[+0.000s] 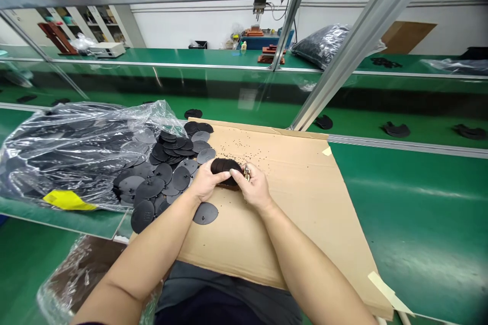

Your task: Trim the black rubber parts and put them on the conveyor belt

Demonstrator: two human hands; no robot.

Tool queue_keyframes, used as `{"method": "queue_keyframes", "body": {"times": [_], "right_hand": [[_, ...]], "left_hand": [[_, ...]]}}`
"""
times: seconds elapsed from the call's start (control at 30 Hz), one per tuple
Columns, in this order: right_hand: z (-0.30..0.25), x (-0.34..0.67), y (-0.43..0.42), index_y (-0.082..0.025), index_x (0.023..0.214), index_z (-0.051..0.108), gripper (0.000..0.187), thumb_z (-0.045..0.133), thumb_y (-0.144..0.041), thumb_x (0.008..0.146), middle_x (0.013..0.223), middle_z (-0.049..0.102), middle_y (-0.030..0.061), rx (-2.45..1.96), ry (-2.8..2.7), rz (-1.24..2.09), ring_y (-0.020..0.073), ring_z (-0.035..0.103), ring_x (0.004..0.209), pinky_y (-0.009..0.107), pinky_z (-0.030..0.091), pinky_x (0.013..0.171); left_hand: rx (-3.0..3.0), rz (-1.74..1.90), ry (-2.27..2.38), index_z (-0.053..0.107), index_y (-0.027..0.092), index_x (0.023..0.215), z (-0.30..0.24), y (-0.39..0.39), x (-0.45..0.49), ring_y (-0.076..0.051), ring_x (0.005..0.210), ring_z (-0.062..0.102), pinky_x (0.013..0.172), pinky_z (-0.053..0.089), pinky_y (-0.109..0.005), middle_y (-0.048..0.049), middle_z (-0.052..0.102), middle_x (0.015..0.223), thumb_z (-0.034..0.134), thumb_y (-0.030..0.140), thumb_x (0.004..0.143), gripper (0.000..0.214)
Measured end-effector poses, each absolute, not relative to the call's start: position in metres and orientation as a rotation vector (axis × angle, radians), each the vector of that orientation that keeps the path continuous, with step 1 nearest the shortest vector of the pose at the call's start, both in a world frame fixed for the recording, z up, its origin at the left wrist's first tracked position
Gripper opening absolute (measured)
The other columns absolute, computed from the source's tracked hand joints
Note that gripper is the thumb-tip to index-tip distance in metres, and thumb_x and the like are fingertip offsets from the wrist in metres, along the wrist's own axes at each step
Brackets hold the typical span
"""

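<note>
My left hand point(205, 181) is closed around the left end of a stack of thin black plastic discs point(225, 165), held on edge just above the cardboard sheet point(301, 198). My right hand point(254, 187) is closed too, its thumb pressed to the stack's near right side. A small shiny metal tool point(247, 172) pokes out of the right fingers; its kind is mostly hidden. Left of my hands lies a loose pile of black discs point(151, 188), several with small nubs. One single disc point(206, 213) rests on the cardboard below my left wrist. Tiny black bits point(244, 150) are scattered beyond the stack.
A clear plastic bag point(76, 147) of black discs, with a yellow label point(69, 200), fills the left side. A slanted metal post point(343, 51) rises behind the cardboard. Across the green belt point(229, 96) sit several black pieces. A plastic-lined box point(87, 274) stands lower left.
</note>
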State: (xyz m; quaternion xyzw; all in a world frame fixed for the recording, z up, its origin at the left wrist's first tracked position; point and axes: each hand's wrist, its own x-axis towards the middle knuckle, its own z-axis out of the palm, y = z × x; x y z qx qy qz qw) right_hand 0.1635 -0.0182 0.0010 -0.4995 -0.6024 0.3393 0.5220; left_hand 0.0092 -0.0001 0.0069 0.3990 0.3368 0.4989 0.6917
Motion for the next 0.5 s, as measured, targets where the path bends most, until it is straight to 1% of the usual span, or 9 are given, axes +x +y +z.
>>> {"method": "queue_keyframes", "body": {"times": [0.07, 0.13, 0.17, 0.2, 0.33, 0.5], "right_hand": [[0.0028, 0.1619, -0.0210, -0.020, 0.081, 0.060, 0.023, 0.062, -0.043, 0.081, 0.063, 0.053, -0.0031, -1.139, -1.460, 0.822, 0.0122, 0.047, 0.058, 0.026, 0.040, 0.057], [0.0050, 0.1606, -0.0237, -0.021, 0.098, 0.063, 0.024, 0.060, -0.039, 0.083, 0.077, 0.062, 0.0012, -1.060, -1.483, 0.841, 0.0150, 0.055, 0.067, 0.030, 0.046, 0.065], [0.0060, 0.1600, -0.0247, -0.022, 0.103, 0.063, 0.025, 0.059, -0.037, 0.084, 0.082, 0.065, 0.0030, -1.034, -1.496, 0.832, 0.0164, 0.058, 0.071, 0.032, 0.048, 0.069], [0.0070, 0.1596, -0.0255, -0.022, 0.103, 0.064, 0.023, 0.058, -0.035, 0.084, 0.086, 0.066, 0.0042, -1.021, -1.514, 0.803, 0.0177, 0.059, 0.074, 0.033, 0.049, 0.071], [0.0092, 0.1590, -0.0258, -0.023, 0.093, 0.066, 0.014, 0.056, -0.028, 0.084, 0.087, 0.068, 0.0058, -1.003, -1.627, 0.602, 0.0203, 0.062, 0.080, 0.038, 0.049, 0.077], [0.0097, 0.1595, -0.0248, -0.024, 0.094, 0.064, 0.014, 0.052, -0.024, 0.087, 0.086, 0.068, 0.0065, -0.976, -1.748, 0.401, 0.0208, 0.062, 0.082, 0.038, 0.049, 0.078]], "left_hand": [[0.798, 1.058, 0.775, 0.059, 0.017, 0.102, 0.0079, 0.0021, 0.0078, -0.017, 0.081, 0.064, 0.068, 0.053, -0.030, -0.0045, 0.066, 0.093, 0.082, 0.024, 0.062, 0.046], [0.734, 0.997, 0.777, 0.055, 0.022, 0.110, 0.0083, 0.0039, 0.0062, -0.013, 0.071, 0.061, 0.053, 0.048, -0.022, -0.0026, 0.064, 0.092, 0.080, 0.028, 0.066, 0.052], [0.718, 0.979, 0.766, 0.054, 0.023, 0.113, 0.0083, 0.0044, 0.0057, -0.012, 0.067, 0.059, 0.049, 0.045, -0.020, -0.0018, 0.062, 0.089, 0.079, 0.029, 0.067, 0.053], [0.708, 0.968, 0.752, 0.053, 0.023, 0.114, 0.0082, 0.0046, 0.0053, -0.011, 0.064, 0.058, 0.047, 0.043, -0.019, -0.0010, 0.061, 0.086, 0.078, 0.030, 0.067, 0.053], [0.681, 0.899, 0.714, 0.055, 0.022, 0.114, 0.0076, 0.0024, 0.0054, -0.011, 0.060, 0.057, 0.046, 0.041, -0.020, -0.0009, 0.059, 0.079, 0.076, 0.035, 0.070, 0.051], [0.655, 0.877, 0.706, 0.056, 0.021, 0.113, 0.0071, 0.0005, 0.0053, -0.012, 0.060, 0.058, 0.045, 0.040, -0.020, -0.0009, 0.059, 0.076, 0.078, 0.036, 0.067, 0.052]]}}
